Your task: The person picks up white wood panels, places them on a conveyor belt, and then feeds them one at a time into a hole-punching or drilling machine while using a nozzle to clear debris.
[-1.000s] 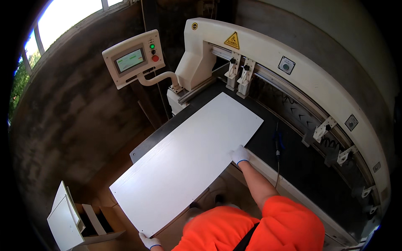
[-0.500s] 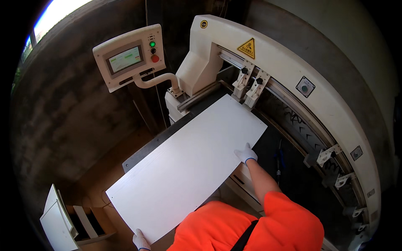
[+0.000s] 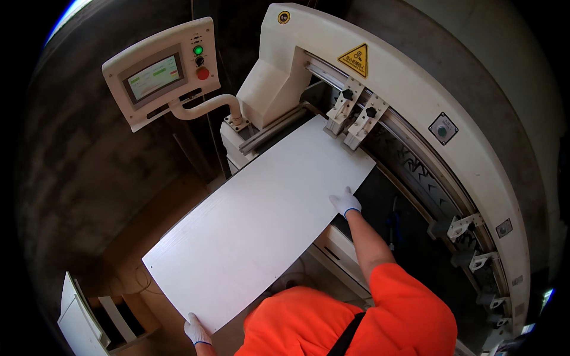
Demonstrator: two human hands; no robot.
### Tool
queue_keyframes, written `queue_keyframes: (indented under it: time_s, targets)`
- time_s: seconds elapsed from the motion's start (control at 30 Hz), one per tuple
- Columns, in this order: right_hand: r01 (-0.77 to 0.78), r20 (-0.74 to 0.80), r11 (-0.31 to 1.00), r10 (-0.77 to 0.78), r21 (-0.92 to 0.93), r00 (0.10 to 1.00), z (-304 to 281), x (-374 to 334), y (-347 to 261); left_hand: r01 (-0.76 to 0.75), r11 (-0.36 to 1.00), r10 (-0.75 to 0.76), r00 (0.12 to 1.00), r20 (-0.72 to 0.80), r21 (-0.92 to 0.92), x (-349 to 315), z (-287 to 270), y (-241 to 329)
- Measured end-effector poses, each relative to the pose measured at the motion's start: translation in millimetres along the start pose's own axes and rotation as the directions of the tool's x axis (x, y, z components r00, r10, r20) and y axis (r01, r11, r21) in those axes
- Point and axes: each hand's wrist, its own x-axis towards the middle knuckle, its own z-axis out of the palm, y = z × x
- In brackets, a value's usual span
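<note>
White panel (image 3: 261, 219) partly over dark surface (image 3: 418, 273).
Left hand (image 3: 195, 331): grip clamped on panel's near end. Right hand (image 3: 347, 203): at long edge, grip can't be told.

Clamps (image 3: 364, 127) crowd the panel's (image 3: 255, 222) far end; middle clear.

Dark wall (image 3: 77, 172) L, wht panels (image 3: 78, 320) btm L, blue tool (image 3: 390, 223) (dim, hard to ID) R of ctr.

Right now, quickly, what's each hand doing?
Left hand: holding the white panel at its near end.
Right hand: on the panel's right edge; how tightly closed cannot be told.
</note>
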Motion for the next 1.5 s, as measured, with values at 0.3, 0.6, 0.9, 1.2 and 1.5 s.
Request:
queue_keyframes:
  time_s: [0.3,0.6,0.9,1.2,1.5]
  targets:
    - [0.343,-0.859,0.923,-0.027,0.175,0.511,-189,-20,-21,0.032,0.998,-0.03,0.999,0.033,-0.053,-1,0,2]
    - [-0.058,-0.912,0.992,-0.083,-0.116,0.402,-334,-63,0,-0.022,0.997,0.026,0.999,0.043,-0.078,7,-3,-4]
    - [0.195,-0.9,0.981,-0.104,-0.021,0.422,-348,-59,38,-0.019,0.996,0.022,0.999,0.036,-0.086,15,-6,-11]
    - [0.23,-0.584,0.971,-0.148,0.07,0.798,-226,-92,103,-0.027,0.999,0.027,1.0,0.015,-0.026,26,-4,-17]
    - [-0.041,-0.157,0.996,0.029,-0.075,0.987,-24,-73,298,-0.125,0.967,0.144,0.987,-0.071,0.221,3,-5,-1]
